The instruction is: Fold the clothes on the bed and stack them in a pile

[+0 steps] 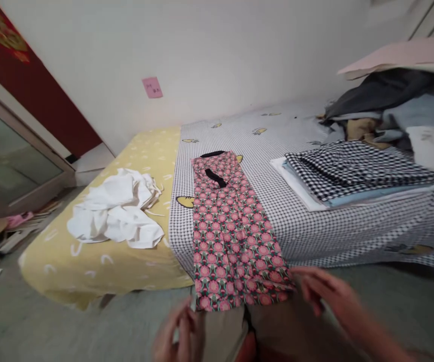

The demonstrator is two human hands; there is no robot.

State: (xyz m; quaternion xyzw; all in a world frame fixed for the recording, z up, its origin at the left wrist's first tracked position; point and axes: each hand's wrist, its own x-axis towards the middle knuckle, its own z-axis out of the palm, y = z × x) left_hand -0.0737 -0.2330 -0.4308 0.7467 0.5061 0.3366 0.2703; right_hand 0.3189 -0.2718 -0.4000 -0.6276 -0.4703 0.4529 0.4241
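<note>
A pink floral garment (222, 241) with black trim lies lengthwise on the bed, its lower end hanging over the front edge. My left hand (179, 332) is blurred, its fingers curled in a pinch at the garment's lower left corner. At the lower right corner is my right hand (324, 291), index fingertip against the cloth and the other fingers bent; the exact grip is partly hidden. A black strip (215, 177) crosses the garment near its far end.
Crumpled white cloth (117, 208) lies to the left on the yellow part of the bed (152, 269). On the right sit a folded black-and-white checked cloth (356, 168) stack and a heap of dark clothes (386, 93). A white wall (220, 55) stands behind.
</note>
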